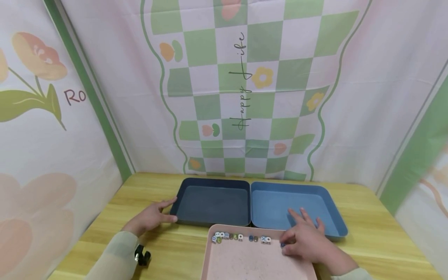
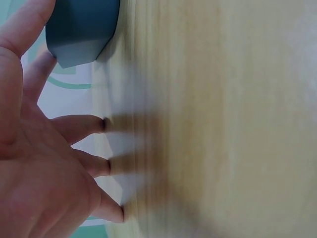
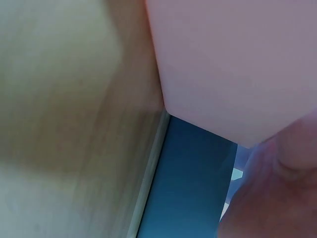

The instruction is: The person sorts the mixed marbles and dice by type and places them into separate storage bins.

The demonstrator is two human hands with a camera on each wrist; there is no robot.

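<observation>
My left hand (image 1: 150, 217) rests at the left end of a dark navy tray (image 1: 211, 224), thumb and forefinger spread along its outer wall. In the left wrist view the remaining fingers (image 2: 81, 124) extend down to the table beside that tray (image 2: 81, 34). Over the far right corner of a pink tray (image 1: 206, 256), my right hand (image 1: 308, 239) pinches a small blue bead (image 1: 282, 245) between thumb and forefinger. Its other fingers spread over the near side of a blue tray (image 1: 280, 206). The right wrist view shows the pink tray's outer corner (image 3: 223, 64), with the bead hidden.
Along the pink tray's far wall lie several white dice (image 1: 266, 240) and small coloured beads (image 1: 251, 238). The navy and blue trays stand side by side behind it. A small black clamp-like piece (image 1: 142, 256) shows by the left sleeve. A patterned curtain (image 1: 234, 97) hangs behind the table.
</observation>
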